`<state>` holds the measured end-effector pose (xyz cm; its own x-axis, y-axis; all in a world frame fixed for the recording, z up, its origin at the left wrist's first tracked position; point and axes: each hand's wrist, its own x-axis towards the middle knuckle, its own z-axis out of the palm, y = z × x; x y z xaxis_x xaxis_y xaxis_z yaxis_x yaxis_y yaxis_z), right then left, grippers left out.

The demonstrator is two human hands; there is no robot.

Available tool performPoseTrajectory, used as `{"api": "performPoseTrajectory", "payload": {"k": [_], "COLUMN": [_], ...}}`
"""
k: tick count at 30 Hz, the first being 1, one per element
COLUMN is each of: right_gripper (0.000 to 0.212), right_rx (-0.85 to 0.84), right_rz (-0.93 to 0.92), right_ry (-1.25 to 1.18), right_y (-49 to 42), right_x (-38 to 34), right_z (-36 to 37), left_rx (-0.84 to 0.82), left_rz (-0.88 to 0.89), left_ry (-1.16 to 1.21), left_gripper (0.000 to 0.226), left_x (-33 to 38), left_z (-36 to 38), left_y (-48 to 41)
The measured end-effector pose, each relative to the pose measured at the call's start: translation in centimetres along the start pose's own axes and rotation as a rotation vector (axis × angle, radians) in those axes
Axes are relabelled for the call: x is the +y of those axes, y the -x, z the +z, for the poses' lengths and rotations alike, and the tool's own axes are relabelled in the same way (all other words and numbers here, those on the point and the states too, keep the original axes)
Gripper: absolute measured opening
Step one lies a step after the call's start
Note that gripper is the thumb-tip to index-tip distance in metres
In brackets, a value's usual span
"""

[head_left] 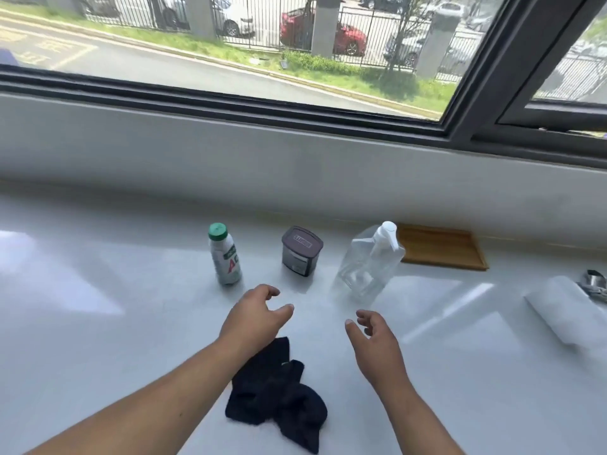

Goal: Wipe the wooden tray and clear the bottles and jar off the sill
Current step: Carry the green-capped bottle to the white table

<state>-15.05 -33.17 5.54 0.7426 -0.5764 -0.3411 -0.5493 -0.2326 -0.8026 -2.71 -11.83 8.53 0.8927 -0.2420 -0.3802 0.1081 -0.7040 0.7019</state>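
On the white sill (98, 323) stand a white bottle with a green cap (225, 256), a grey lidded jar (301, 255) and a clear pump bottle (369, 264), in a row from left to right. A flat wooden tray (443, 249) lies behind the pump bottle to the right, bare. A crumpled dark cloth (279, 395) lies near me between my forearms. My left hand (256, 316) hovers open just in front of the jar and white bottle. My right hand (374, 339) hovers open in front of the pump bottle. Neither hand touches anything.
A white folded towel or paper roll (565, 310) lies at the far right with a metal object (594, 284) behind it. The sill's back wall rises to a dark window frame (295, 116).
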Motion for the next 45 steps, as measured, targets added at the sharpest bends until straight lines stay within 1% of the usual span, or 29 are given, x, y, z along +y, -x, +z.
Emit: {"api": "performPoseTrajectory", "payload": {"k": [4,8,13,17,20,22,25,27,29,34,38,42,45], "right_gripper": [0.037,0.040,0.037,0.039,0.034,0.029,0.019,0.022,0.023,0.010,0.009,0.009,0.009], "right_rx": [-0.093,-0.171,-0.234,-0.338,-0.408,-0.438,-0.483,-0.499,-0.503,-0.529,-0.592,-0.688,-0.767], "right_rz": [-0.033,-0.015,0.042,0.204,0.308,0.347,0.374,0.381,0.387,0.397,0.375,0.327,0.288], "right_ry": [-0.016,-0.067,-0.165,-0.264,-0.309,-0.349,-0.402,-0.425,-0.434,-0.433,-0.384,-0.341,-0.296], "right_y": [2.4,2.1,-1.3,-5.2,-8.0,-9.4,-10.9,-11.5,-11.7,-10.4,-7.6,-2.1,3.8], "right_x": [-5.1,-9.5,-13.2,-13.9,-13.8,-13.5,-13.1,-13.0,-13.2,-15.2,-17.9,-21.2,-23.8], "right_z": [6.7,11.1,16.0,19.7,21.7,22.7,23.9,24.4,24.8,26.3,29.1,33.0,36.4], "left_rx": [0.158,0.219,0.238,0.213,0.177,0.160,0.150,0.153,0.175,0.262,0.334,0.431,0.507], "left_rz": [-0.048,-0.064,-0.078,-0.098,-0.106,-0.109,-0.089,-0.079,-0.076,-0.100,-0.127,-0.151,-0.172], "left_ry": [0.016,0.015,0.009,0.010,-0.014,-0.024,0.000,0.006,0.018,0.092,0.143,0.183,0.225], "left_gripper": [0.061,0.071,0.076,0.088,0.094,0.090,0.071,0.059,0.054,0.050,0.050,0.050,0.050], "left_x": [-3.6,-4.8,-5.3,-5.4,-5.8,-6.1,-6.7,-6.9,-6.9,-7.7,-10.1,-14.0,-18.0], "left_z": [-8.8,-13.1,-14.1,-12.9,-11.8,-11.2,-10.6,-10.5,-10.8,-13.0,-17.0,-22.2,-26.4], "left_y": [0.5,-0.5,-3.7,-7.5,-10.7,-12.4,-13.9,-14.4,-14.4,-13.4,-10.9,-6.1,-0.8]}}
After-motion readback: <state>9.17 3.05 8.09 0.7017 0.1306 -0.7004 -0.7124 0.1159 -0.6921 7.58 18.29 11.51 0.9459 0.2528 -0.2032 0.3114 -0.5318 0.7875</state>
